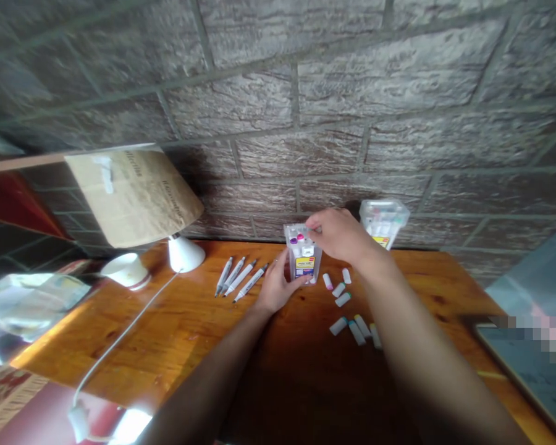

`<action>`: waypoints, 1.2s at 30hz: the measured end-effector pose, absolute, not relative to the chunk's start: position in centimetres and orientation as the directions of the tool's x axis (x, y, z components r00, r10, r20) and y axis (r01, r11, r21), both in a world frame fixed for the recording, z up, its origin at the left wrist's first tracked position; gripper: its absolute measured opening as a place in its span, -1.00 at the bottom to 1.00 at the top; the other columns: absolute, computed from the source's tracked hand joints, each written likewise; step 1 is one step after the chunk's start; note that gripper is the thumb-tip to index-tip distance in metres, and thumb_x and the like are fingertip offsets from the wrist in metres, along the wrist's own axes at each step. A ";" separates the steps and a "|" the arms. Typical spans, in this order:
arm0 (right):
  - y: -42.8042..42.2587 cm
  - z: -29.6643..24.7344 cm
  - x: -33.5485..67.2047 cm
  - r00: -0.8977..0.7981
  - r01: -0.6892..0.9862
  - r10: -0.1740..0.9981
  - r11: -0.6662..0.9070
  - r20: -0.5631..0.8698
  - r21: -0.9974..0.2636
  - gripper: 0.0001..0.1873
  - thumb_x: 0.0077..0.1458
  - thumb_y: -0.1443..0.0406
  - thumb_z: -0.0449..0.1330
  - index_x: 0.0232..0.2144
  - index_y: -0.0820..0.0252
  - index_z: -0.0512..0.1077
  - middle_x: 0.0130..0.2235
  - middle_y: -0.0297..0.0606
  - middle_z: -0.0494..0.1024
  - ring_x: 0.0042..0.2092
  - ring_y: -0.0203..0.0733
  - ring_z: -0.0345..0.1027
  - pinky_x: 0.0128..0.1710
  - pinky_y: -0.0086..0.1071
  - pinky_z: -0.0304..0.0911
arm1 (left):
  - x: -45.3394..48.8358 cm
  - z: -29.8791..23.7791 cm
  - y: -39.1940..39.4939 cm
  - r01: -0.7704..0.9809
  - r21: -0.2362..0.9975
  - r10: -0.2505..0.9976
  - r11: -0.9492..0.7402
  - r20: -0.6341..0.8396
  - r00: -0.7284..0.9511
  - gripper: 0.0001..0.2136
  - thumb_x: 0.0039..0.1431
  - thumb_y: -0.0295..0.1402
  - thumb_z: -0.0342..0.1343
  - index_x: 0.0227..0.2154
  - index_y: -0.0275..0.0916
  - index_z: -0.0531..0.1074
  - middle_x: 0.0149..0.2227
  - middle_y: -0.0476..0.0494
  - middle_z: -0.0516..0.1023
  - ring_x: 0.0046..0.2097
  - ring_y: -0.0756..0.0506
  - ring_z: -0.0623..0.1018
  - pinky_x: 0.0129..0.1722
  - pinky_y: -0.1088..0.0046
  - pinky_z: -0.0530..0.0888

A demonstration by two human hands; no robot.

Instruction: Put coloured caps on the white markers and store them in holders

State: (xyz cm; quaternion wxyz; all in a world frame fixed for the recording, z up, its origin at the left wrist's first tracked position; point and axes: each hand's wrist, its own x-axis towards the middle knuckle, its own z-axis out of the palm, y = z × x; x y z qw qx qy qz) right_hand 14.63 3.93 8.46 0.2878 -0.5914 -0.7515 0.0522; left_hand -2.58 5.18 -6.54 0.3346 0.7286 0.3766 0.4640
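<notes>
A clear plastic marker case [303,258] with a yellow label stands upright on the wooden desk [176,334], holding a few markers with pink and purple caps. My left hand [275,285] wraps round its lower left side and steadies it. My right hand [340,236] hovers over the case's open top, fingers pinched at a marker there. Several grey markers [241,276] lie in a row to the left of the case. Loose markers and caps [347,309] lie scattered to the right, beneath my right forearm.
A second clear marker case [383,221] stands against the brick wall at the back right. A white lamp base [184,252] with a cardboard piece [134,194] leaning over it sits at the back left; its white cable [120,337] trails toward the front edge. A mirror [532,321] is at right.
</notes>
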 end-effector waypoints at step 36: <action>1.2 11.1 14.7 -0.493 0.740 0.853 0.515 0.173 -0.432 -0.73 0.04 0.18 0.33 -0.23 0.21 0.56 -0.25 -0.23 0.67 -0.30 -0.23 0.47 -0.35 -0.48 0.19 | -2.2 -5.7 3.7 0.458 0.666 0.807 -0.589 0.504 0.306 -0.47 0.02 -0.11 0.37 0.00 -0.21 0.37 -0.06 -0.20 0.60 0.00 -0.25 0.59 0.02 0.17 0.48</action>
